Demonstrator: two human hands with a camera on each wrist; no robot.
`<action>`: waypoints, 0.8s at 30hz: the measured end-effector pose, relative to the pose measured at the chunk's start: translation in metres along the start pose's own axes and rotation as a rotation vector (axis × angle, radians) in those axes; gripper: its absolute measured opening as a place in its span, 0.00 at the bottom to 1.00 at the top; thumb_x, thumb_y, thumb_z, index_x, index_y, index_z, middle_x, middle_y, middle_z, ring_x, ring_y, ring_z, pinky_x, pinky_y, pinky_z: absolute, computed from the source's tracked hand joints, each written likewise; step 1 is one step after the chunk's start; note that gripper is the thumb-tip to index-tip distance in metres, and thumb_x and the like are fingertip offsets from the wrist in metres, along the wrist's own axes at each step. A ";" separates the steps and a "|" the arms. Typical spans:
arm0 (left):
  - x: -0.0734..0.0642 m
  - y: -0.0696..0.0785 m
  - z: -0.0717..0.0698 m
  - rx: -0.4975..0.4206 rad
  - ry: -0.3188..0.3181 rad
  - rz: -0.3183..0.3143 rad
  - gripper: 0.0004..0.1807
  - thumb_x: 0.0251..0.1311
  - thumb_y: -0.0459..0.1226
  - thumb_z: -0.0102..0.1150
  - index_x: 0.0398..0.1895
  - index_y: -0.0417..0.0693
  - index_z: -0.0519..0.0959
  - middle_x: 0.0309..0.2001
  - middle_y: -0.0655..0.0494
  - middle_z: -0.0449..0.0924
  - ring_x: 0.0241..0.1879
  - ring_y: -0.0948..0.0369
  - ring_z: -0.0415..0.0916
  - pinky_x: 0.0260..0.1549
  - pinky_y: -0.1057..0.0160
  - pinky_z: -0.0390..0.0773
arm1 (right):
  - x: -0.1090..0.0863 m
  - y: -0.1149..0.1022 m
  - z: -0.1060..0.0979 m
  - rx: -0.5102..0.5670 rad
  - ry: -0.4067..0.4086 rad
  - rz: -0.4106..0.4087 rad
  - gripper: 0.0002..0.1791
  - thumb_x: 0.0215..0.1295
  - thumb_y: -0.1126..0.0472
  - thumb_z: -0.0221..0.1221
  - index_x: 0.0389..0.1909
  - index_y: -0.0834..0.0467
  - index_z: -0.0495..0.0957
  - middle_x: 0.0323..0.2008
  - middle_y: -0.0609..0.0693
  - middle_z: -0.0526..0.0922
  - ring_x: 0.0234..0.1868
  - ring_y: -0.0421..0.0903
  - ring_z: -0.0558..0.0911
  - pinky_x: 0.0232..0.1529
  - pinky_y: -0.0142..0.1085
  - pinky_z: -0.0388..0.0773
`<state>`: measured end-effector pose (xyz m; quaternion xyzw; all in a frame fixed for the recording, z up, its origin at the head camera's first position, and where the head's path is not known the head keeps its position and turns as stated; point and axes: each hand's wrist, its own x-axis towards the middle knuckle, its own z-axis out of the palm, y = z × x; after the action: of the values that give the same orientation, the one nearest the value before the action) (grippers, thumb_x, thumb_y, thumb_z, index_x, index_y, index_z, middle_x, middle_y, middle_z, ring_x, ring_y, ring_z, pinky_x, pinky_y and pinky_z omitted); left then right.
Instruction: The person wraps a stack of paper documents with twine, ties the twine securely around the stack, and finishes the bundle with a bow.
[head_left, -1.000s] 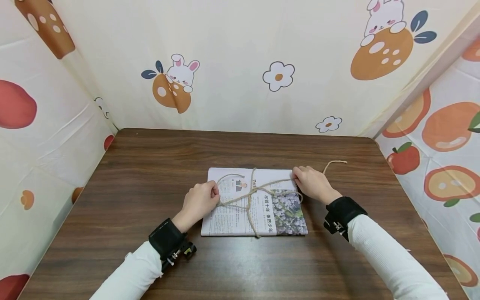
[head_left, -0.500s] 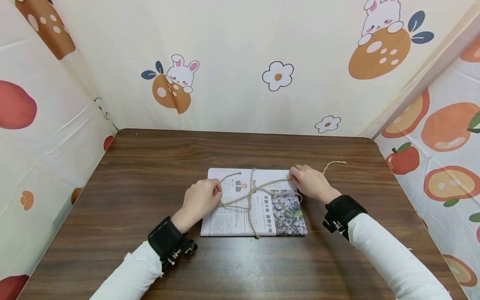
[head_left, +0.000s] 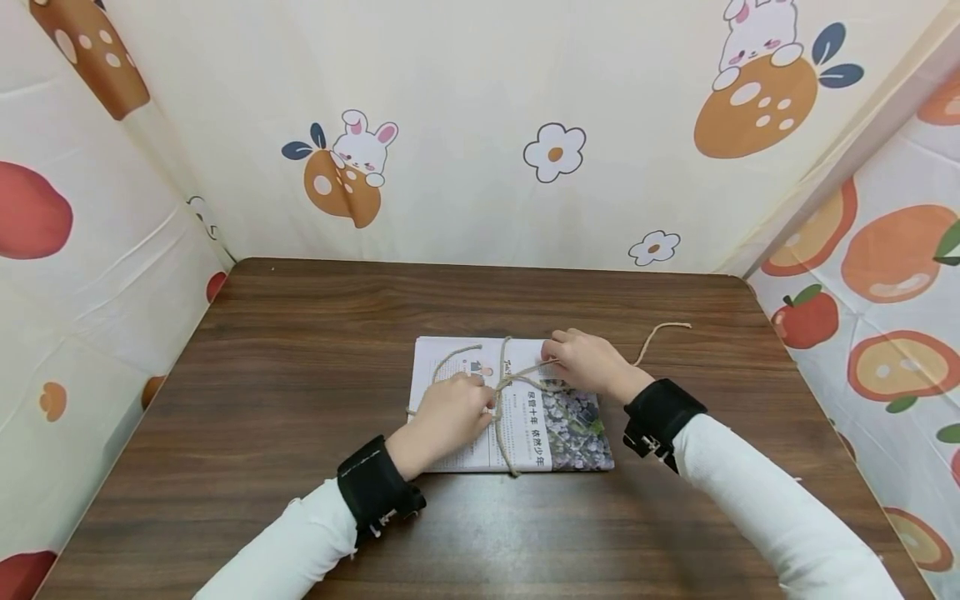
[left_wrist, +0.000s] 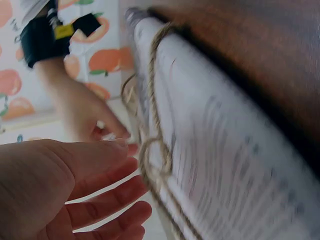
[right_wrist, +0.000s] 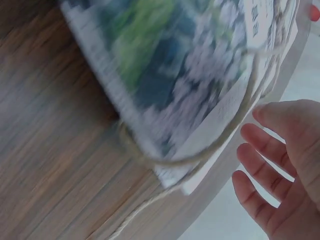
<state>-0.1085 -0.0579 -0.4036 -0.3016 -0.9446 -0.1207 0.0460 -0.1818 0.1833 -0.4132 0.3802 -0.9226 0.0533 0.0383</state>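
Note:
A flat folded newspaper bundle (head_left: 577,429) lies on the table, printed with columns of text and a flower photo. Jute twine (head_left: 501,433) crosses it both ways and meets in a loop or knot near the middle. My left hand (head_left: 452,410) is over the bundle's left half; in the left wrist view its thumb and loosely bent fingers are beside the twine loop (left_wrist: 156,155), gripping nothing visible. From the back right, my right hand (head_left: 588,362) reaches over the bundle. Its fingers (right_wrist: 265,150) are spread beside the twine in the right wrist view.
The brown wood-grain table (head_left: 315,325) extends around the bundle. One loose twine end (head_left: 663,327) trails toward the back right, while another curves over the bundle's upper left. A printed curtain (head_left: 465,167) stands behind the table.
Both hands have left the bundle's left and right edges and moved inward toward the crossing of the twine. The bundle has stayed in place.

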 end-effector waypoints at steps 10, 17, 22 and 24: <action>0.011 0.007 0.017 0.107 -0.017 0.031 0.07 0.52 0.39 0.61 0.19 0.50 0.78 0.23 0.57 0.75 0.23 0.60 0.72 0.12 0.64 0.67 | 0.013 -0.015 0.006 0.000 -0.029 -0.037 0.04 0.58 0.62 0.61 0.34 0.54 0.78 0.32 0.49 0.77 0.31 0.44 0.78 0.30 0.35 0.73; 0.008 0.003 0.016 0.121 0.014 0.050 0.07 0.51 0.37 0.62 0.18 0.51 0.78 0.19 0.58 0.73 0.21 0.61 0.74 0.10 0.64 0.68 | 0.018 -0.014 0.010 -0.028 -0.038 -0.012 0.05 0.58 0.62 0.61 0.27 0.54 0.73 0.25 0.48 0.73 0.24 0.42 0.72 0.25 0.34 0.68; 0.000 -0.001 0.011 0.079 0.010 0.073 0.05 0.52 0.36 0.61 0.21 0.52 0.79 0.21 0.58 0.75 0.21 0.61 0.75 0.11 0.64 0.67 | 0.022 -0.011 0.011 -0.017 -0.079 0.036 0.06 0.59 0.61 0.60 0.26 0.53 0.72 0.24 0.47 0.71 0.22 0.42 0.70 0.23 0.33 0.66; -0.003 -0.002 0.009 0.057 -0.001 0.080 0.06 0.51 0.36 0.62 0.19 0.54 0.78 0.20 0.60 0.75 0.21 0.61 0.73 0.12 0.65 0.66 | 0.023 -0.010 0.011 -0.012 -0.095 0.049 0.06 0.59 0.62 0.59 0.26 0.53 0.72 0.24 0.47 0.70 0.22 0.42 0.69 0.23 0.33 0.65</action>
<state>-0.1072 -0.0592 -0.4132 -0.3377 -0.9349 -0.0918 0.0591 -0.1912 0.1592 -0.4207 0.3594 -0.9327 0.0308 -0.0046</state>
